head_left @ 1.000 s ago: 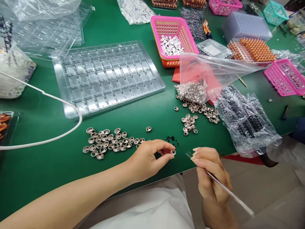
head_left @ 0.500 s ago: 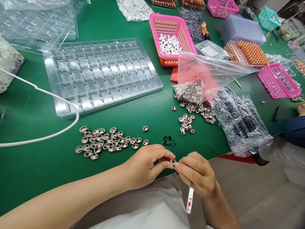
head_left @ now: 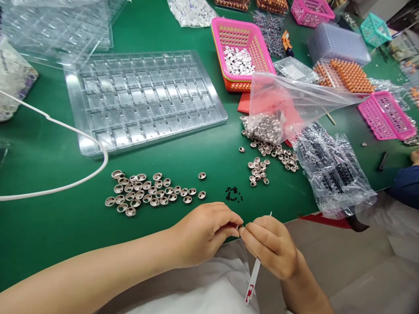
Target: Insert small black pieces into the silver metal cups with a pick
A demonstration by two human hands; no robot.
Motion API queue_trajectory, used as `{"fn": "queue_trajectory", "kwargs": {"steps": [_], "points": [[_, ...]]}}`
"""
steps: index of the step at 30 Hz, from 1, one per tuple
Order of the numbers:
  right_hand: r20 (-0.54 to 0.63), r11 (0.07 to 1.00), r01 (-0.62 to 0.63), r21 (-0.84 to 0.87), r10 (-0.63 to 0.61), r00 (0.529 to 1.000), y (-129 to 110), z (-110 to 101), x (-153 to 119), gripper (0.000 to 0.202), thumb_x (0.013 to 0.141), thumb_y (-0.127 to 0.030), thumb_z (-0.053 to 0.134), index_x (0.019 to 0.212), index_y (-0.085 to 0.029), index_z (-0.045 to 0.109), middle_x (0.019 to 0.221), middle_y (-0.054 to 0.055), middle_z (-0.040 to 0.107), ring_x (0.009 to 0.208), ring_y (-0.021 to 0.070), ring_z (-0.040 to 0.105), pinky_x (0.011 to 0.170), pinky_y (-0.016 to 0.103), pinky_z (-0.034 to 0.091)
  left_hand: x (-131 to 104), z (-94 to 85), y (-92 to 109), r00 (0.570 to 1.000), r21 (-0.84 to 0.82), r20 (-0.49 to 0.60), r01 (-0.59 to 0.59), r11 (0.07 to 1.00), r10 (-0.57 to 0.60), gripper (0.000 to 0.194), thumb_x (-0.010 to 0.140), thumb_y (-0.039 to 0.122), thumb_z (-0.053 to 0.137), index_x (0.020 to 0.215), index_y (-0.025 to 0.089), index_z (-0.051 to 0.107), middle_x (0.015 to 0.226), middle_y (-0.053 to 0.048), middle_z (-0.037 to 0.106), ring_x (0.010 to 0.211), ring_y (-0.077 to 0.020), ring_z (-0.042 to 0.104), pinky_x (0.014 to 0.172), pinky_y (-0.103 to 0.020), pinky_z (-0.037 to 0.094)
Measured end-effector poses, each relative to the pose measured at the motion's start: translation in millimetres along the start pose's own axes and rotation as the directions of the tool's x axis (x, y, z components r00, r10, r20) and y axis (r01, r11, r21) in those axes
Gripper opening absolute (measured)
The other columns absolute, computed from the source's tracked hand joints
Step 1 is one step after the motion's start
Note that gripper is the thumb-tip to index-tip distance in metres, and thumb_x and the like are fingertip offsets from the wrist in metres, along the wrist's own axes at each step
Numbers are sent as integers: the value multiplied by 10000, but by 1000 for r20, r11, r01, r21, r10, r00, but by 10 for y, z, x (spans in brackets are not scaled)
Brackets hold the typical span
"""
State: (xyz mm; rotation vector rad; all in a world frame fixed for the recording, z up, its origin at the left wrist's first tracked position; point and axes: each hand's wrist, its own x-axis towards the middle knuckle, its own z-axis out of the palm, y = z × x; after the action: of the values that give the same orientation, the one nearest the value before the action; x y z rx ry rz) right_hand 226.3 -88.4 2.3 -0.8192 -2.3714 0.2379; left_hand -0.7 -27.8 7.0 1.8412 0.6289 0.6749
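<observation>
My left hand (head_left: 209,233) pinches a small oval metal ring (head_left: 240,227) between thumb and fingertips, near the table's front edge. Close against it, my right hand (head_left: 273,244) touches the ring with its fingertips. White tweezers (head_left: 253,281) with red marks lie through the right hand's curled fingers, the marked end pointing down and a thin tip sticking out above. The fingers hide most of the ring. Just beyond the hands is a cluster of tiny black pieces (head_left: 233,194). To the left, several oval metal rings (head_left: 152,190) lie with their openings up.
A clear compartment tray (head_left: 150,100) lies behind the rings, with a white cable (head_left: 104,159) at its left. Pink basket (head_left: 244,28) holds white ovals. At right are a plastic bag (head_left: 265,126) of rings, loose rings and bagged black parts (head_left: 334,170). Another person's sleeve (head_left: 406,181) shows far right.
The ring has turned between my fingers, so its opening shows less. The tweezers have swung, their marked end moving left and down and their tip now showing above the right hand.
</observation>
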Motion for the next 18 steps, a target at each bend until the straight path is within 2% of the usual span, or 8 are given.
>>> {"fn": "queue_trajectory", "kwargs": {"steps": [3,8,18], "points": [[16,1000,20,16,-20,1000,-4,-47,66,299,963,-64,444,1151,-23,673,990,142,696,825,211,627,600,352,511,-10,5,24,1000,-5,-1,9,1000,-9,116,969,111,595,991,131,708,818,-49,761,704,-151,658,670,-232,527],[76,998,56,43,-59,995,-5,-121,147,362,982,-62,350,1130,35,666,995,179,699,840,232,628,597,366,508,-15,0,51,1000,-14,14,23,1000,-23,120,958,90,595,981,122,708,813,-52,756,712,-151,663,670,-224,522],[133,994,58,93,-70,989,13,-184,211,355,950,-35,362,1113,10,673,942,163,726,747,209,612,555,350,495,-33,21,29,1000,-24,8,30,999,-30,119,949,89,603,977,108,717,808,-61,749,705,-144,665,662,-211,520]]}}
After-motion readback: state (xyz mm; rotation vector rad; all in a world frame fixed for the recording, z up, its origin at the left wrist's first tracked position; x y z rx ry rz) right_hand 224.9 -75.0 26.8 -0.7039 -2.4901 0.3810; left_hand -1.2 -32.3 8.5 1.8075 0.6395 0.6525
